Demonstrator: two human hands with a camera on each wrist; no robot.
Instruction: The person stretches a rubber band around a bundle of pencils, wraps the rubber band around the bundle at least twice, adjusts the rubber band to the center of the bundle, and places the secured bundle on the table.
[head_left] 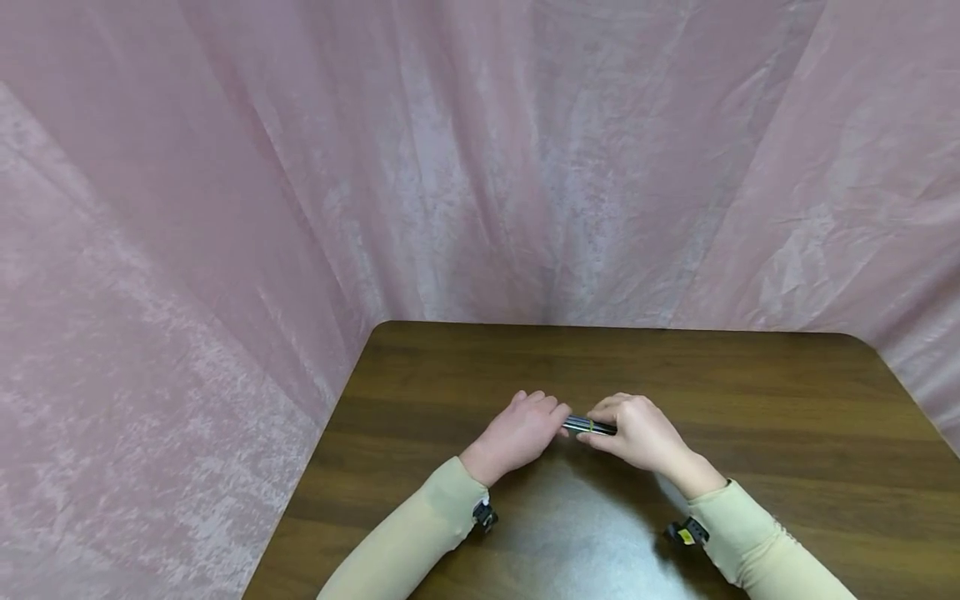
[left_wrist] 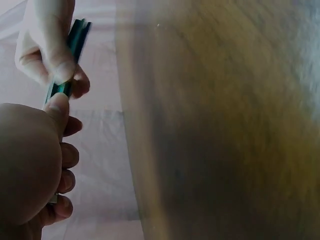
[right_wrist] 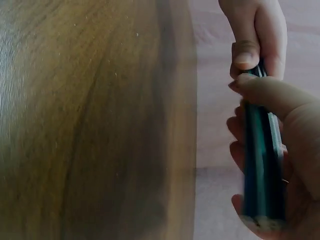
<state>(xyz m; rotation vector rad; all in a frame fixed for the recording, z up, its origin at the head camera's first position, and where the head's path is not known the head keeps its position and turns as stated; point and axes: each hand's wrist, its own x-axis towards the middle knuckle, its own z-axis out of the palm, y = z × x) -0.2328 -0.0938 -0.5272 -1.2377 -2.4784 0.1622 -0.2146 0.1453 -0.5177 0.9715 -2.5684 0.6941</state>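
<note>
Above the table, both hands hold a bundle of slim dark green, pencil-like sticks (head_left: 577, 424). A thin yellowish band (head_left: 591, 426) goes round its middle. My left hand (head_left: 521, 435) grips one end, its fingers curled round the sticks and its thumb along them in the left wrist view. Nearer the other end, my right hand (head_left: 643, 435) pinches the bundle between thumb and fingers. In the right wrist view the sticks (right_wrist: 261, 160) run past the right palm, with their blunt, pale ends blurred at the bottom. The left hand hides the far end.
A brown wood-grain table (head_left: 465, 367) with rounded far corners lies beneath the hands. Pink velvet-like cloth (head_left: 480, 167) hangs behind and beside it. Small dark cameras (head_left: 485, 515) are worn at the cuffs of the pale sleeves (head_left: 420, 533).
</note>
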